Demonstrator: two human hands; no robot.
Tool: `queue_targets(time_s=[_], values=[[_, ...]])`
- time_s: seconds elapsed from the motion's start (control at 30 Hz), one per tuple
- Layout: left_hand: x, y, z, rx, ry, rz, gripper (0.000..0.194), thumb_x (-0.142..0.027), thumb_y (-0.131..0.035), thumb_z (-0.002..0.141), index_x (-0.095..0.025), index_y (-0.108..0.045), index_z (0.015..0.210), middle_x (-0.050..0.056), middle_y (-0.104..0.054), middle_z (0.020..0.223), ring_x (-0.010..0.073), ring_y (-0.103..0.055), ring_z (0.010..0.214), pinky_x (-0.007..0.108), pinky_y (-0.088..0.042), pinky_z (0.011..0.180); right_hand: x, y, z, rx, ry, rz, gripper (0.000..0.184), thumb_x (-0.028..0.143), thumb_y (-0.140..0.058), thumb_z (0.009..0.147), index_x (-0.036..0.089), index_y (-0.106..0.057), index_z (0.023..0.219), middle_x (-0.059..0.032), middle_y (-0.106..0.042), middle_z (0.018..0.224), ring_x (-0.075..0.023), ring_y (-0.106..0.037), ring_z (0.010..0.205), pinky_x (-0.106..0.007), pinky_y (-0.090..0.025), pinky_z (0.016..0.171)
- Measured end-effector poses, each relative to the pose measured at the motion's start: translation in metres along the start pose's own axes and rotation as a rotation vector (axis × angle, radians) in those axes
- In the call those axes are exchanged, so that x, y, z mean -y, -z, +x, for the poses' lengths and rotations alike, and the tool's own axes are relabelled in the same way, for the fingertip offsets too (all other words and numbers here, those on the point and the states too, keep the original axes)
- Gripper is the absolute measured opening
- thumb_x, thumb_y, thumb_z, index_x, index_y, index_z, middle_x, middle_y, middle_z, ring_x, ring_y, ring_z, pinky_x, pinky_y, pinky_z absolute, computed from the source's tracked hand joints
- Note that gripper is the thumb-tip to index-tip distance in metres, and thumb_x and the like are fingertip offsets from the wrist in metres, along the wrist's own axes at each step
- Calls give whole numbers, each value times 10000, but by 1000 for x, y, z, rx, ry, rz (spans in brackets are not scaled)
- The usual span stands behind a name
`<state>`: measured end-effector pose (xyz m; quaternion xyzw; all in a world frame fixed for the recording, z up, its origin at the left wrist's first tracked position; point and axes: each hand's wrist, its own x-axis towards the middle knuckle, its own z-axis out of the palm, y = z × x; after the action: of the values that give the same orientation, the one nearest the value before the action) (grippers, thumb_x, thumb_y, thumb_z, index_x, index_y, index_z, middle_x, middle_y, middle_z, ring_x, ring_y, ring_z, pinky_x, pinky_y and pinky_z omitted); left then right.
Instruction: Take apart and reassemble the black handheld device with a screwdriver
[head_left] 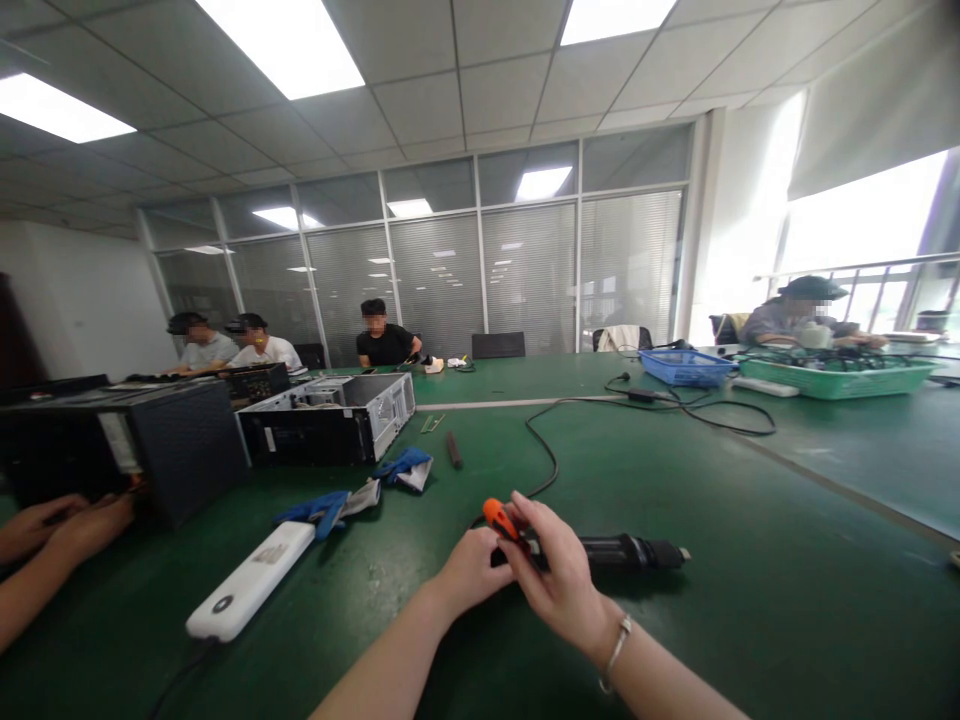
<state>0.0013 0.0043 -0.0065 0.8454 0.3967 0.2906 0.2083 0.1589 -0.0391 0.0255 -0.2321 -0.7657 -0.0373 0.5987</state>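
Observation:
My right hand [562, 575] is closed, with its thumb and fingers about a small orange-and-black handle [500, 518]; its far end is hidden. Under that hand lies a black electric screwdriver [630, 553], its tip pointing right. My left hand [472, 572] curls closed beside the rear end of this tool, where a dark part shows between the hands. What the left fingers grip is mostly covered. A black cord [544, 440] runs from near my hands to the far side of the green table [720, 620].
A white power strip [255, 580] and blue-grey gloves [405, 468] lie left. Beyond stand an open computer case [330, 420] and a dark case [187, 440], where a co-worker's hands [82, 530] work. Blue [686, 368] and green baskets [840, 378] stand far right. Several people sit around.

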Motion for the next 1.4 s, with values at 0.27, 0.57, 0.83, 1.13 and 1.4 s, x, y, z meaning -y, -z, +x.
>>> queue_targets(time_s=[0.27,0.57,0.83,1.13,1.4], values=[[-2,9,-2,34,37,26,463,-330,-656,811,-209,-613,1256,53,-688,1169,241,-637,1036,308,-469,937,32,35,9,692,14,198,423,166,-534,866,224,-541,1284,-83,-651,1129,-191,-607,1024,-285,-481,914],[-6,8,-4,19,51,36,561,-440,-718,777,-231,-595,1282,58,-678,1201,251,-634,1060,308,-453,938,16,52,-20,1005,3,138,413,399,-618,860,224,-602,1234,-75,-667,1029,-208,-622,940,-294,-494,832],[-7,12,0,25,65,-7,535,-414,-713,778,-224,-606,1267,62,-677,1198,255,-624,1074,328,-452,953,-45,78,-1,631,-208,-74,299,321,-612,860,243,-644,1147,-66,-662,1023,-223,-608,944,-376,-495,856],[-15,16,-3,31,115,89,550,-397,-723,784,-240,-586,1294,77,-674,1180,249,-619,1064,339,-447,961,-104,121,-17,772,-515,-134,450,444,-734,700,253,-691,1106,-45,-672,1028,-246,-617,950,-337,-470,842],[-17,19,-5,-94,7,102,508,-363,-719,803,-242,-594,1280,90,-635,1229,257,-571,1137,368,-432,1017,-104,129,-21,802,-515,-173,392,467,-634,802,303,-659,1157,-25,-657,1055,-224,-622,937,-302,-469,819]])
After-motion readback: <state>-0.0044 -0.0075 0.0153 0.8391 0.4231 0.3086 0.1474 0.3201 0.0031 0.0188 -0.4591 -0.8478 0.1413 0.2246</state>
